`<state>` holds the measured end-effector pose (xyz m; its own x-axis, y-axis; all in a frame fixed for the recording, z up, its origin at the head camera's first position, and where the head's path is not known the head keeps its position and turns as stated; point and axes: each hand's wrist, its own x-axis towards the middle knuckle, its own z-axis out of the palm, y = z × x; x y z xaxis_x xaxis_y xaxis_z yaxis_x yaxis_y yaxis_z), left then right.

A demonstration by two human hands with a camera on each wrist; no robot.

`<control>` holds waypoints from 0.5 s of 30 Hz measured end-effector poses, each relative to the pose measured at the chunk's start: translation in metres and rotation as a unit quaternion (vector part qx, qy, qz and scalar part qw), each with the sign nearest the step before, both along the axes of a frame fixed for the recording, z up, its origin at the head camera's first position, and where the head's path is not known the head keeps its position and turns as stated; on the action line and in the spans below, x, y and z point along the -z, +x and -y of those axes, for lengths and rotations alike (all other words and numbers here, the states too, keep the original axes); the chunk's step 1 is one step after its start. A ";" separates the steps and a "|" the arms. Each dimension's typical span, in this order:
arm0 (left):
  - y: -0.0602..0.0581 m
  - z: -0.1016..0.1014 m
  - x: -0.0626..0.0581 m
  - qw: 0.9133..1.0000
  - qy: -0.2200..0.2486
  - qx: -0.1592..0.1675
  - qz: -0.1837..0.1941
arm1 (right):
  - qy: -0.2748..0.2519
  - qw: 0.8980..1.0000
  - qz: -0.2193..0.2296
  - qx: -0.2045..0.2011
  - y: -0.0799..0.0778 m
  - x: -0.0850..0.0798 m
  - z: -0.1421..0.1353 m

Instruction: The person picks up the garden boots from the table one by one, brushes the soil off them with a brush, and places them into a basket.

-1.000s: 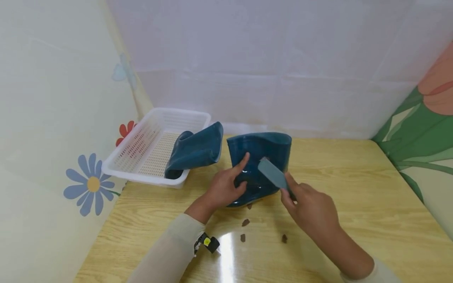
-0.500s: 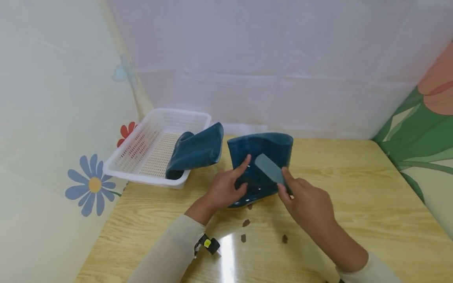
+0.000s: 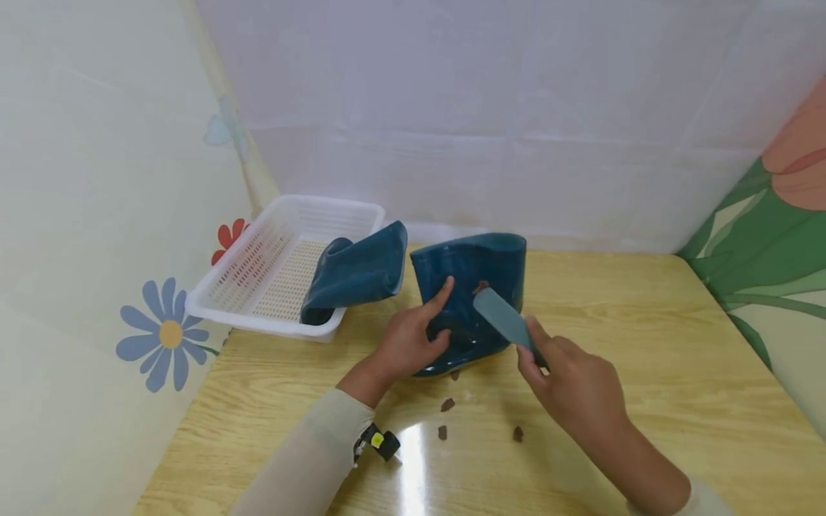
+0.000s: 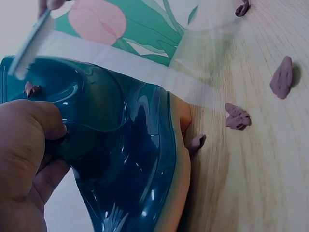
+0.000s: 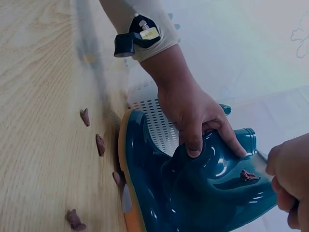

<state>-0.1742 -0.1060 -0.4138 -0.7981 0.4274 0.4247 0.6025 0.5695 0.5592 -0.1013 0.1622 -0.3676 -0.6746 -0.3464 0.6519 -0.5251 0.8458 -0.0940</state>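
Note:
A glossy teal rubber boot (image 3: 474,322) with an orange sole stands on the wooden table. My left hand (image 3: 413,342) grips its shaft near the ankle, thumb and index finger across the front, as the right wrist view also shows. My right hand (image 3: 574,387) holds a grey-blue brush (image 3: 502,317) by its handle, head pointing up and left against the shaft. Short bristles show along its edge in the left wrist view. By the brush's tip, a brown mud-like clump (image 5: 249,176) sticks to the boot.
A white perforated basket (image 3: 239,315) stands at the left, and a second teal boot (image 3: 358,271) lies in it with its shaft over the rim. Several brown clumps, such as one clump (image 3: 448,405), lie on the table (image 3: 645,344) before the standing boot. A wall sheet hangs close behind.
The brush moved slightly up and left, covering the clump, then back down and right, so the clump shows again. The boot's top has tipped slightly. The left hand has barely moved.

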 end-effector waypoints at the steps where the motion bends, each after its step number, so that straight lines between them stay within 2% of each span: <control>1: 0.000 0.000 0.000 1.000 -0.002 0.000 0.000 | -0.004 1.000 -0.011 -0.006 -0.001 0.000 0.001; 6: 0.001 0.001 -0.001 1.000 -0.012 0.003 -0.008 | -0.006 0.999 -0.045 -0.023 -0.009 -0.003 0.007; 10: 0.001 0.001 0.001 1.000 -0.015 0.004 -0.008 | 0.008 1.000 -0.018 -0.009 -0.011 -0.001 0.006; 15: 0.001 0.001 0.000 1.000 -0.013 0.003 -0.007 | 0.012 1.000 0.007 0.004 -0.005 0.006 0.001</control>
